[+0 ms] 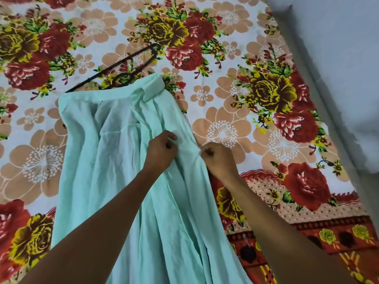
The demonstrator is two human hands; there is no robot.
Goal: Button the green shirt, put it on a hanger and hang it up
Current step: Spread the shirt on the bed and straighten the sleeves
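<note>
A pale mint-green shirt [98,160] lies spread on a flowered bed sheet, collar [152,87] pointing away from me. My left hand [161,150] pinches the front placket in the upper chest area, fingers curled into the cloth. Close to its right, my right hand [218,158] grips the shirt's right front edge in a closed fist. The cloth is bunched into folds between the two hands. No button shows in this view. A black hanger [123,68] lies on the sheet beyond the collar, partly under the shirt's top edge.
The bed sheet [235,68] with red, yellow and peach flowers fills most of the view. A grey-white wall [332,58] runs along the right side of the bed. The sheet's red patterned border [307,232] lies at the lower right.
</note>
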